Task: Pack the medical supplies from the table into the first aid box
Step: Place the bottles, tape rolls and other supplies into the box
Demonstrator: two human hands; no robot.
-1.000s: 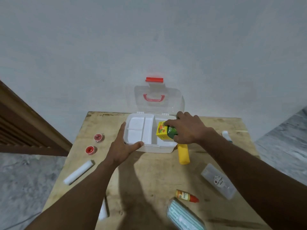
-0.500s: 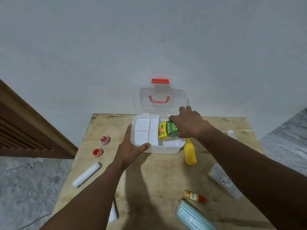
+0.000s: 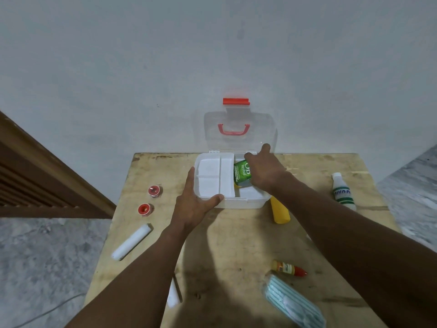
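The white first aid box (image 3: 238, 203) stands open at the table's far edge, its clear lid (image 3: 238, 133) with a red handle leaning on the wall. My right hand (image 3: 264, 172) grips a green and yellow carton (image 3: 241, 172) inside the box's right compartment. My left hand (image 3: 192, 200) rests against the box's front left corner, thumb along the front rim. On the table lie a yellow tube (image 3: 279, 210), a white bottle (image 3: 341, 191), a small red-capped bottle (image 3: 289, 268), a pack of masks (image 3: 293, 300), a white roll (image 3: 131, 241) and two red tape rolls (image 3: 154, 190).
The wooden table (image 3: 236, 245) stands against a grey wall. A brown wooden railing (image 3: 47, 181) runs at the left. A white flat item (image 3: 172, 293) lies partly hidden under my left forearm. Grey marbled floor lies on both sides of the table.
My right hand has pushed the carton down and further back into the right compartment, turning its green face up. My left hand stayed on the box corner.
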